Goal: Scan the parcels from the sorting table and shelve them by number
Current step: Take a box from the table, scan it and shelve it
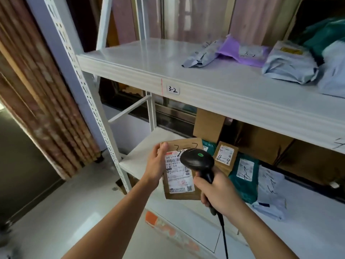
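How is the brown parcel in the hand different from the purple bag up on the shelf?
The brown parcel is stiff, flat cardboard, held by the left hand under the scanner; the purple bag is soft, crinkly plastic.
The brown parcel is in the air in front of the lower shelf; the purple bag lies on the shelf tagged 3-2, among grey bags.
Both carry a white label with handwriting.

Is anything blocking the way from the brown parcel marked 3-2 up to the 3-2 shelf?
Nothing visible: the left hand holds the brown parcel below the 3-2 shelf, whose near left part is bare; mailer bags lie farther right.
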A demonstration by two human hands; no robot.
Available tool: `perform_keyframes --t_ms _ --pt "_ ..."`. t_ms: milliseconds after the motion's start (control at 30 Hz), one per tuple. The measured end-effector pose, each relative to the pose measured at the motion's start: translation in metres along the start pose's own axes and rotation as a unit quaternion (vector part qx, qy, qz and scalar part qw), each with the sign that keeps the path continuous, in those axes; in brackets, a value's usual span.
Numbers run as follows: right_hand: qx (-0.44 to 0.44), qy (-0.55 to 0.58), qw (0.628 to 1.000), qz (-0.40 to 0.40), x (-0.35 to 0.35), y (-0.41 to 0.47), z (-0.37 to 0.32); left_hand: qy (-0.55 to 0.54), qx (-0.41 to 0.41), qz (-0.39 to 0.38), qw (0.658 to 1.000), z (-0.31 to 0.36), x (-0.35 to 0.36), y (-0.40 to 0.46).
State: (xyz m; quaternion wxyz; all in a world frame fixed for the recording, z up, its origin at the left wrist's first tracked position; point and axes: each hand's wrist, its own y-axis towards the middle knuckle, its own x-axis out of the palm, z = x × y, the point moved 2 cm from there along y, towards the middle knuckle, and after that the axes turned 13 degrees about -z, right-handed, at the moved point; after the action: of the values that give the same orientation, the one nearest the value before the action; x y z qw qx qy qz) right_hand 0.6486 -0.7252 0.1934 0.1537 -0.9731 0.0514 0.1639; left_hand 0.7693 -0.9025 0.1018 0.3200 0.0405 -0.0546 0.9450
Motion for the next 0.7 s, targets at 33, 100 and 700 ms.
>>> perform_keyframes --t_ms 33,100,700 --pt "0.003 0.002 1.000 0.004 -0.001 0.012 -0.002 0.000 -0.003 -0.012 1.000 0.001 -0.004 0.012" --pt "0.009 0.010 1.000 0.016 -0.003 0.036 -0.007 -0.011 -0.010 -0.034 0.999 0.001 -0.015 0.037" --pt "0.098 0.033 0.982 0.157 0.027 0.162 -0.013 0.006 -0.088 -0.142 0.986 -0.070 -0.121 0.247"
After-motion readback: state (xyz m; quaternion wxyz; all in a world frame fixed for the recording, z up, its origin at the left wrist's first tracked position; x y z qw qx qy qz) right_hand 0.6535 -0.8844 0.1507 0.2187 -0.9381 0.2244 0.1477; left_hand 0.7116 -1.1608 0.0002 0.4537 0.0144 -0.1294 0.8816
